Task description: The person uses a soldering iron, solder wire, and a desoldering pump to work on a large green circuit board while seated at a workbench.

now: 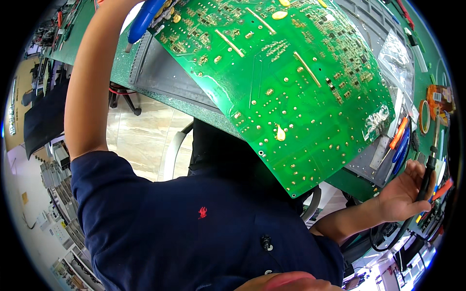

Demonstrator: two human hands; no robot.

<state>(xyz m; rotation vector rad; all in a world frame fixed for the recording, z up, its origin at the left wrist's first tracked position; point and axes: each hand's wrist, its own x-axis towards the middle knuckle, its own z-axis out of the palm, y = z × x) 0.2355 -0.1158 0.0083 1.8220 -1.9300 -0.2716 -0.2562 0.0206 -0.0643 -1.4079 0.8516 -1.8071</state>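
A large green circuit board slants across the middle, its solder joints and small parts facing up. My right hand, at the right, is closed around the black handle of a soldering iron. The iron's metal shaft points away from me, to the right of the board. My left arm reaches up to the top left, where the upper edge cuts off my left hand and hides its fingers. Close to it, over the board's far left corner, is a blue rounded tool; whether I hold it cannot be seen.
A grey tray-like mat lies under the board on the green bench. Beside the board's right edge are an orange-handled screwdriver, blue-handled pliers, a tape roll and a clear plastic bag. The iron's black cable loops down at the right.
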